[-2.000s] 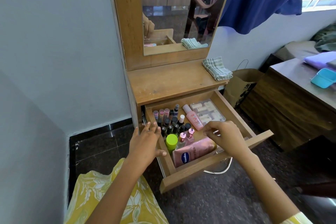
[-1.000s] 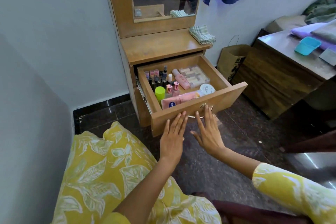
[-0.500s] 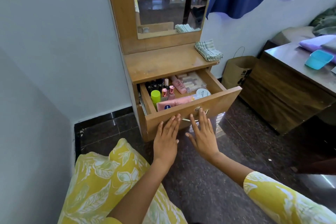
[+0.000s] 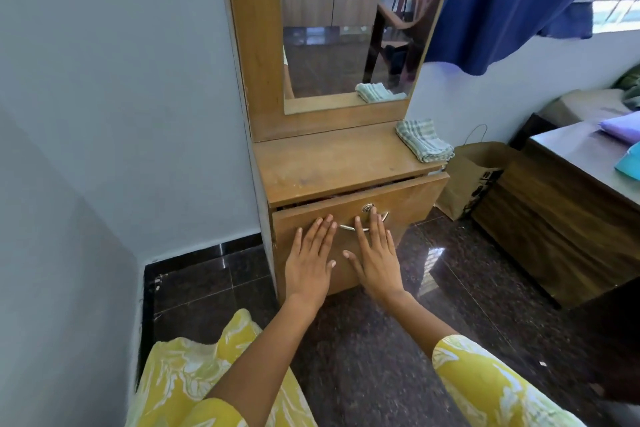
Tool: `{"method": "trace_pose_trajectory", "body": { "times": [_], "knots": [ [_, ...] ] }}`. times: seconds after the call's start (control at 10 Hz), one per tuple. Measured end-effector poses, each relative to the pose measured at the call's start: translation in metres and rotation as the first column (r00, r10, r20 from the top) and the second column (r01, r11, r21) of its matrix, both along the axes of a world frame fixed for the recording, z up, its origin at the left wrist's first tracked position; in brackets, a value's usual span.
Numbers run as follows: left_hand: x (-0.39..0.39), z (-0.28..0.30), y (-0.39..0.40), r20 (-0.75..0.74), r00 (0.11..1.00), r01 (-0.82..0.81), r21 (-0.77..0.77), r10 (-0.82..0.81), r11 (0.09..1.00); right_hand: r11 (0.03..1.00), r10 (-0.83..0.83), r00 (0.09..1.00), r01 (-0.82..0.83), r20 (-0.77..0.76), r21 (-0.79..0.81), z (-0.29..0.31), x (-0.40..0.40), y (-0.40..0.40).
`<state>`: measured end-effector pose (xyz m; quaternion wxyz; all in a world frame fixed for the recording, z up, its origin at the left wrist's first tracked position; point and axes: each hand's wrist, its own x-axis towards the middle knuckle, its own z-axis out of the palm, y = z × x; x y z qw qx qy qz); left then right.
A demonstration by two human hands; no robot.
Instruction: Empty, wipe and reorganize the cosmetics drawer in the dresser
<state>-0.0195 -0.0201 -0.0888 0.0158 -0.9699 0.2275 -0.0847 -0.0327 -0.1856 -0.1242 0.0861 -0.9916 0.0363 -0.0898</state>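
The wooden dresser [image 4: 332,163] stands against the wall with a tall mirror [image 4: 346,28] above it. Its drawer front [image 4: 415,198] is almost flush with the body, only a thin dark gap showing under the top. My left hand [image 4: 310,260] lies flat on the drawer front, fingers straight. My right hand [image 4: 375,253] presses flat beside it, fingertips over the metal handle [image 4: 346,227] and near the round lock [image 4: 367,208]. The cosmetics inside are hidden. A folded checked cloth [image 4: 424,140] lies on the dresser top at the right.
A brown paper bag [image 4: 471,177] stands on the dark floor right of the dresser. A wooden table [image 4: 568,204] with a teal container [image 4: 630,166] and purple cloth [image 4: 621,126] fills the right side. A blue curtain [image 4: 519,0] hangs above. Grey wall closes the left.
Both flat hands have pushed the drawer in. It stood half open with the cosmetics showing, and now it is nearly closed, hiding them.
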Motion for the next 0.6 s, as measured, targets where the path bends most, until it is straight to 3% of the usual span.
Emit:
{"method": "trace_pose_trajectory", "body": {
  "times": [0.5, 0.6],
  "knots": [
    [0.021, 0.013, 0.001, -0.012, 1.000, 0.010, 0.067, -0.009, 0.998, 0.999, -0.031, 0.998, 0.031, -0.056, -0.007, 0.010, 0.032, 0.010],
    [0.007, 0.017, 0.006, 0.073, 0.995, 0.062, 0.002, -0.062, 0.998, 0.999, -0.033, 0.998, 0.032, 0.050, 0.024, 0.012, 0.013, 0.025]
  ]
}}
